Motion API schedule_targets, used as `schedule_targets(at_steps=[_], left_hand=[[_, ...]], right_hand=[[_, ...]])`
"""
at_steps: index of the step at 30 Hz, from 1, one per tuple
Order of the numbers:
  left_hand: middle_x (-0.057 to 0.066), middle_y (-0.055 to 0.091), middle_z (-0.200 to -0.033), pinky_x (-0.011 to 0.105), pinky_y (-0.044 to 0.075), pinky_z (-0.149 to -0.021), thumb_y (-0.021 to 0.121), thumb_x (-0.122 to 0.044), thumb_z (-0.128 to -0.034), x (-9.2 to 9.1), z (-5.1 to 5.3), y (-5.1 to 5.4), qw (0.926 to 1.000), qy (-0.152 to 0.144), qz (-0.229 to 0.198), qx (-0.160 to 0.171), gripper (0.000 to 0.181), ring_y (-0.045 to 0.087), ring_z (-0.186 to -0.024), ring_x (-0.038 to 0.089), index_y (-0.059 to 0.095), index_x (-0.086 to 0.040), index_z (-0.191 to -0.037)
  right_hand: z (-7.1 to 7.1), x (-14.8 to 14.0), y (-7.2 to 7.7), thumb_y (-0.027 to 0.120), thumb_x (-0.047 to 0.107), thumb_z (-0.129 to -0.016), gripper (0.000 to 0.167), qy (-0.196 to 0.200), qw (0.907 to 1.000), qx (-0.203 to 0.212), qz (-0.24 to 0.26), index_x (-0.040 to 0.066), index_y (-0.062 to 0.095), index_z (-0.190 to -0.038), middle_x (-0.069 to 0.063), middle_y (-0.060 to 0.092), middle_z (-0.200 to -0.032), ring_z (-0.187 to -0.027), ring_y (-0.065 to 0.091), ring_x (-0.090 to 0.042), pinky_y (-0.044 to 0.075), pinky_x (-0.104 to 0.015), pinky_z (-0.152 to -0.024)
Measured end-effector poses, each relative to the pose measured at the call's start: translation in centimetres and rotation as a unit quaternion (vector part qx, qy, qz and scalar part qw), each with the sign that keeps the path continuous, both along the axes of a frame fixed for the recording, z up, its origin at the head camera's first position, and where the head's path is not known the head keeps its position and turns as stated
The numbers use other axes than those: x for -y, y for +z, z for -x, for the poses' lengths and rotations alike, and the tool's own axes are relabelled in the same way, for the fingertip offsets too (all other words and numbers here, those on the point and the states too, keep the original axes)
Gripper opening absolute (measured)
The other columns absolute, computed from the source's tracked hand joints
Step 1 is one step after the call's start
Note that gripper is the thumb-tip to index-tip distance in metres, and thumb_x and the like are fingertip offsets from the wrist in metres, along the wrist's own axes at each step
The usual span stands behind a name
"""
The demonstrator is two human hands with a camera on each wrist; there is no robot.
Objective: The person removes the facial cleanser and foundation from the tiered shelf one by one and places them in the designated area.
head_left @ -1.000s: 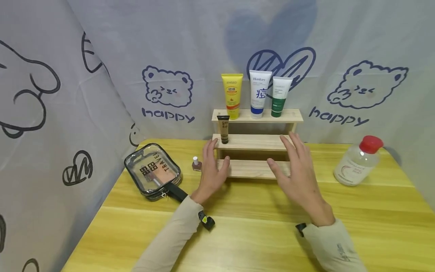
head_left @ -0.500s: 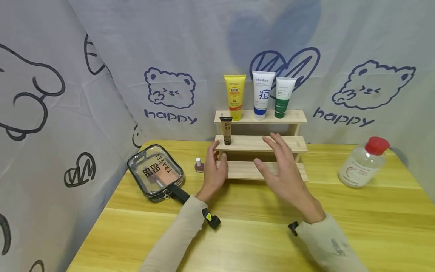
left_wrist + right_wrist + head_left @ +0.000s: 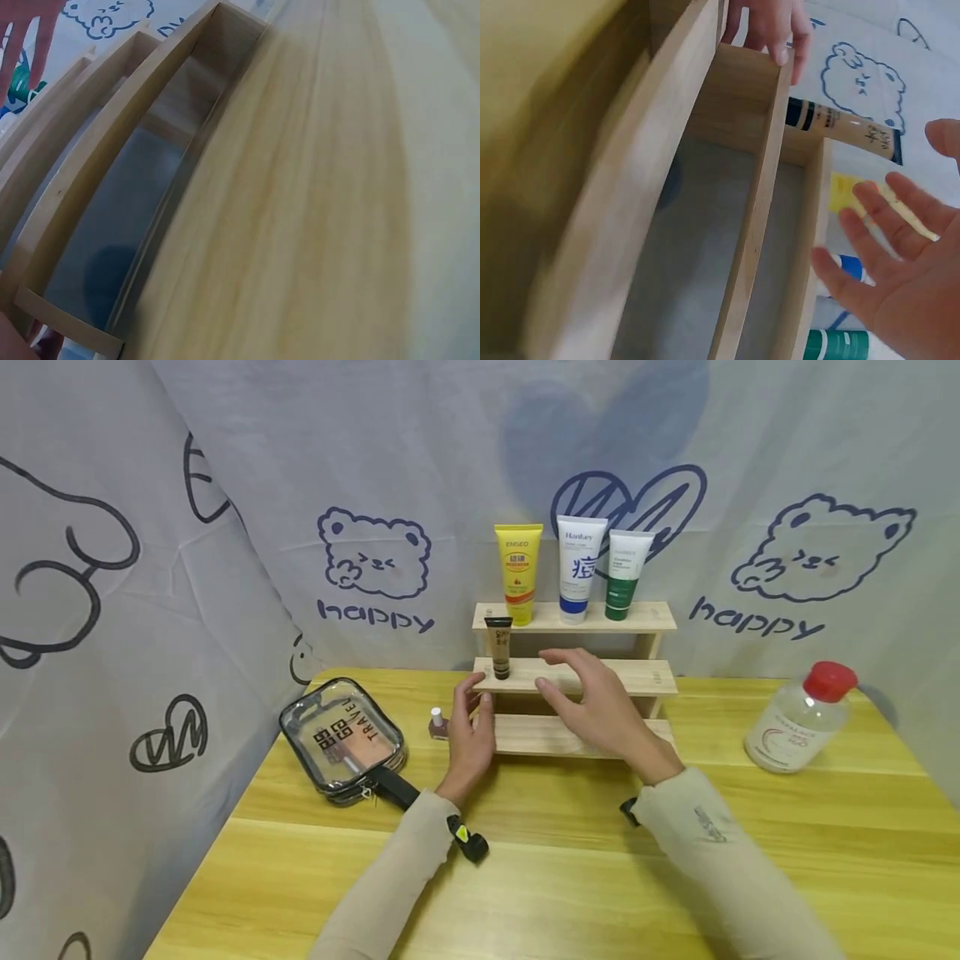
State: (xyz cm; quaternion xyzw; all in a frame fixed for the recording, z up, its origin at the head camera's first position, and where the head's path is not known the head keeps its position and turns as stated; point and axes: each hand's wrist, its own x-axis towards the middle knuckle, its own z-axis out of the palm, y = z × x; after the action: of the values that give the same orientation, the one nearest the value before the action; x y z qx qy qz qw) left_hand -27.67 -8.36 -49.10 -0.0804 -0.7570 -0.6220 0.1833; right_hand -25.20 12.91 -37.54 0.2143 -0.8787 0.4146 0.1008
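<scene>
A three-tier wooden display rack (image 3: 585, 677) stands at the back of the table. At its left end, my left hand (image 3: 472, 739) grips the side, fingers bent around the edge of the middle tier. A small brown tube (image 3: 500, 647) with a black top and base stands upright on that tier, just beyond the left fingers. My right hand (image 3: 600, 706) hovers over the rack's middle, holding nothing, its fingers spread and pointing towards the small tube. On the top tier stand a yellow tube (image 3: 517, 575), a white and blue tube (image 3: 579, 568) and a white and green tube (image 3: 626, 575).
A clear travel pouch (image 3: 341, 739) with a black strap lies on the left. Beside the rack's left end sits a small nail polish bottle (image 3: 438, 727) with a white cap. A clear bottle (image 3: 798, 727) with a red cap stands at right. A printed curtain (image 3: 450, 443) hangs behind.
My right hand has moved left, from the rack's right end towards the small brown tube. The left hand stays at the rack's left end. The tubes keep their places on the rack.
</scene>
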Motion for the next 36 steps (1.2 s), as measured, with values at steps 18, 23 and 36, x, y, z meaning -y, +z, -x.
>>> schedule_targets(at_steps=[18, 23, 36], left_hand=[[0.008, 0.055, -0.163, 0.055, 0.05, -0.115, 0.049, -0.018, -0.1178, 0.0, -0.1, 0.0, 0.9998, 0.005, -0.011, -0.013, 0.035, 0.061, -0.139, 0.035, 0.054, -0.018, -0.152], [0.007, 0.055, -0.163, 0.054, 0.051, -0.115, 0.048, -0.016, -0.1175, 0.1, -0.2, -0.1, 1.0, 0.005, 0.0, -0.007, 0.036, 0.061, -0.14, 0.034, 0.053, -0.019, -0.153], [0.007, 0.055, -0.163, 0.054, 0.05, -0.115, 0.045, -0.018, -0.1185, 0.1, -0.1, -0.2, 0.9997, 0.005, 0.021, -0.005, 0.036, 0.058, -0.143, 0.033, 0.049, -0.02, -0.154]], right_hand=[[6.1, 0.9, 1.0, 0.063, 0.029, -0.113, 0.042, 0.022, 0.9797, 0.152, 0.129, 0.005, 0.066, -0.146, -0.017, 0.07, -0.145, -0.133, 0.068, -0.034, 0.057, -0.05, -0.112], [6.5, 1.9, 1.0, 0.065, 0.024, -0.112, 0.041, 0.034, 0.9655, 0.202, 0.161, 0.006, 0.064, -0.148, -0.017, 0.067, -0.148, -0.134, 0.067, -0.035, 0.058, -0.049, -0.111], [7.2, 5.0, 0.6, 0.07, 0.023, -0.108, 0.052, 0.019, 0.9717, 0.188, 0.142, 0.001, 0.057, -0.153, -0.021, 0.065, -0.15, -0.142, 0.062, -0.037, 0.052, -0.049, -0.12]])
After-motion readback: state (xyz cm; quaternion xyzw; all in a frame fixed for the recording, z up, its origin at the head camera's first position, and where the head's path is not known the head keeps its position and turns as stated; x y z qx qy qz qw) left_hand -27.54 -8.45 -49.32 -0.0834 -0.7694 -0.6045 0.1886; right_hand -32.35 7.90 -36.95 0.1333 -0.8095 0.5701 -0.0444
